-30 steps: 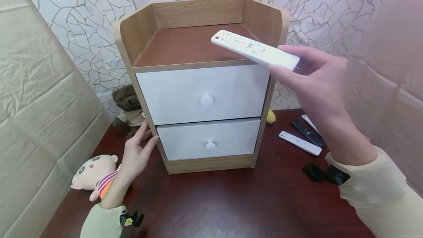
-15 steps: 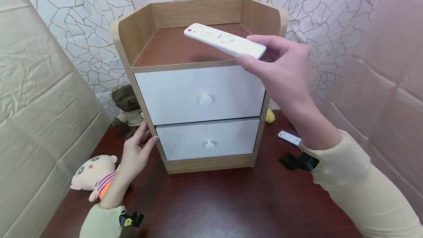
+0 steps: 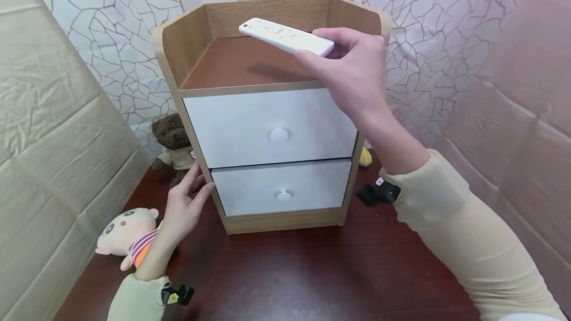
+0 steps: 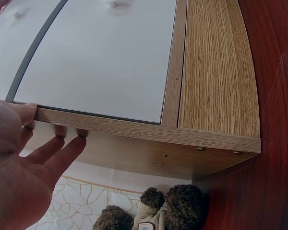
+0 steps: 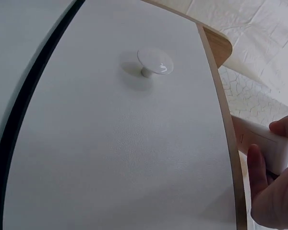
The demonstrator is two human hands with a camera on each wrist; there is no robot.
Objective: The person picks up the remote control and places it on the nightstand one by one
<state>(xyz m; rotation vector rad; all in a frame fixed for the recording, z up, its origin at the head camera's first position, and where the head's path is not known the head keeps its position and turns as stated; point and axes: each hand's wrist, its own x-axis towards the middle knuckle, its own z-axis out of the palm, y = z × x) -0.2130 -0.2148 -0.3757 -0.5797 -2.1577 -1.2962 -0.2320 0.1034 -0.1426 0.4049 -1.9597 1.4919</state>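
A wooden-framed cabinet [image 3: 285, 223] with two white drawers stands before me. My left hand [image 3: 185, 207] rests at its left edge. In the left wrist view, the thumb lies on the cabinet's front edge and the straight fingers [image 4: 65, 152] touch its side panel. My right hand [image 3: 350, 66] pinches a white remote control [image 3: 285, 36] by its near end, between thumb and fingers. The remote hangs tilted over the brown top shelf [image 3: 236, 61], casting a shadow there. In the right wrist view, the remote [image 5: 261, 139] shows beyond the cabinet's front edge.
Left of the cabinet are a brown plush bear [image 3: 171, 133] and a pink plush toy [image 3: 127, 234] in a striped top. Something yellow [image 3: 366, 157] peeks out at the right side. Raised wooden walls [image 3: 267, 16] bound the top shelf. Both drawers have round knobs [image 3: 279, 135].
My right hand has carried the remote control leftward and slightly up, over the shelf. Its arm now covers the remotes lying on the table at right. The left hand has stayed put.
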